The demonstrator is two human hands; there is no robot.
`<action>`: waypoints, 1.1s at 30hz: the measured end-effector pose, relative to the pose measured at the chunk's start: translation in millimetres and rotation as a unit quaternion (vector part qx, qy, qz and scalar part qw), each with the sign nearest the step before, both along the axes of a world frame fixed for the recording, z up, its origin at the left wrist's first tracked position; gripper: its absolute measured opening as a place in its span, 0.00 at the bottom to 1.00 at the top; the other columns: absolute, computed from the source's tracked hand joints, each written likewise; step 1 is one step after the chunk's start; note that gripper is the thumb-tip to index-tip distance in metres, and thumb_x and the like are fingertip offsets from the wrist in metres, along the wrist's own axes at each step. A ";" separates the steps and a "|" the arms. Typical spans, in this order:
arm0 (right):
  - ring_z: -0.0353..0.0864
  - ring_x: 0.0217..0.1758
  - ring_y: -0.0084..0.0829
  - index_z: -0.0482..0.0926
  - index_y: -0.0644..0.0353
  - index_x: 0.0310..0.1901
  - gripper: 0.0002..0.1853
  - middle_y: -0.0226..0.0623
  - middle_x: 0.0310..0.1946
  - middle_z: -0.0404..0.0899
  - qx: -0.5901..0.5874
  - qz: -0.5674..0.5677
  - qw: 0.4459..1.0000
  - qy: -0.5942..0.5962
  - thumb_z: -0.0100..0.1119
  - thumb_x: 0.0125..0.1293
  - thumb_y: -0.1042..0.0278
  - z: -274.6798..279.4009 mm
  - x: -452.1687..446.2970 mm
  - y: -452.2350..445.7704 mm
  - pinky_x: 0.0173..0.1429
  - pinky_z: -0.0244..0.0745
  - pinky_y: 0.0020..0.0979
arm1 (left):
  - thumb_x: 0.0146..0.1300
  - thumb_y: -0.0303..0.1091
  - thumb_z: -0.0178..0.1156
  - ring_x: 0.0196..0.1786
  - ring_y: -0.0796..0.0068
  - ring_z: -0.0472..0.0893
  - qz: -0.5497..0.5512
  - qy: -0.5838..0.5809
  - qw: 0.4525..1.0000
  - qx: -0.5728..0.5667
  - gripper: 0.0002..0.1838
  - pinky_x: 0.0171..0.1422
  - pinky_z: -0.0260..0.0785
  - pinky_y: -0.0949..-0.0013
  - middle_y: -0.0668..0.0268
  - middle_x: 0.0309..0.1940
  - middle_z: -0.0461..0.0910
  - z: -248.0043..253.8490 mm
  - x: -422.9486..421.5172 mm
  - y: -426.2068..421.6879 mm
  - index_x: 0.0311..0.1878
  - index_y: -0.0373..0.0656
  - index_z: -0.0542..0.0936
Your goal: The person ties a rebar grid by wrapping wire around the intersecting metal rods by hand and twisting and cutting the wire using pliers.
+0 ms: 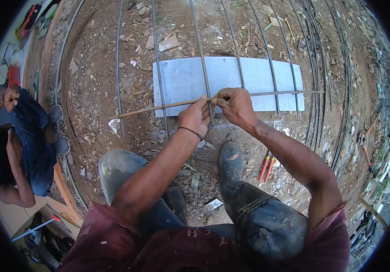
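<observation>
Several long steel reinforcing bars (200, 43) run away from me and pass under or over one crosswise bar (145, 110), forming a grid. My left hand (195, 117) is closed around the place where the crosswise bar meets a middle long bar, thumb on top. Right beside it, my right hand (238, 108) is closed in a pinch at the same crossing, fingers curled. Whatever small thing sits between those fingertips is hidden. Beneath the bars lies a pale grey-white flat sheet (181, 75). Red-handled pliers or cutters (266, 168) rest on the soil near my right forearm.
At the left, another person (34, 140) in jeans sits beside a wooden plank (67, 192). More bars (315, 68) lie bundled at the right. Broken brick (168, 43) and debris litter the soil. My boots (231, 158) are planted just below the grid.
</observation>
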State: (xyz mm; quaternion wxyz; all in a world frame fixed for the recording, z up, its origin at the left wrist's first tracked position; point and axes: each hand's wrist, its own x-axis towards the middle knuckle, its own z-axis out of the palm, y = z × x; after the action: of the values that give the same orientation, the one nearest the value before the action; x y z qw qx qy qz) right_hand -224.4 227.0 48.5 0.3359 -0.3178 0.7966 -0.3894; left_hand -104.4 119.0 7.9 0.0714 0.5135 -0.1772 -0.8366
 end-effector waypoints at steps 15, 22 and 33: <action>0.84 0.25 0.43 0.87 0.66 0.29 0.05 0.44 0.23 0.85 -0.042 0.109 0.964 0.238 0.70 0.61 0.74 15.1 -18.2 -12.8 0.34 0.79 0.39 | 0.72 0.29 0.61 0.44 0.62 0.85 -0.058 0.046 0.997 -0.026 0.09 0.54 0.82 0.56 0.59 0.44 0.83 11.2 -3.3 -11.4 0.49 0.33 0.80; 0.80 0.25 0.30 0.88 0.67 0.29 0.10 0.40 0.21 0.84 0.122 -0.019 0.989 -0.087 0.75 0.62 0.69 -1.1 -54.4 -32.4 0.33 0.74 0.36 | 0.71 0.31 0.64 0.44 0.63 0.83 -0.045 0.017 0.998 -0.028 0.11 0.54 0.82 0.57 0.63 0.42 0.80 12.2 -7.6 -0.3 0.50 0.35 0.80; 0.80 0.32 0.29 0.86 0.67 0.36 0.04 0.36 0.29 0.83 0.149 0.014 0.889 -0.433 0.72 0.67 0.76 -50.1 -90.8 -50.7 0.36 0.74 0.28 | 0.67 0.27 0.72 0.36 0.70 0.84 -0.043 -0.026 0.992 -0.113 0.10 0.41 0.84 0.65 0.63 0.39 0.82 15.5 -14.0 11.6 0.46 0.35 0.81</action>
State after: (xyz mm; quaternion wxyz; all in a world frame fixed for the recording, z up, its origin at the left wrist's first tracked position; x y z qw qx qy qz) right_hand -315.2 176.3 -1.6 0.6965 -0.0750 0.6160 -0.3602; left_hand -118.3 130.6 23.4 0.0886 0.5154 -0.2941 -0.8000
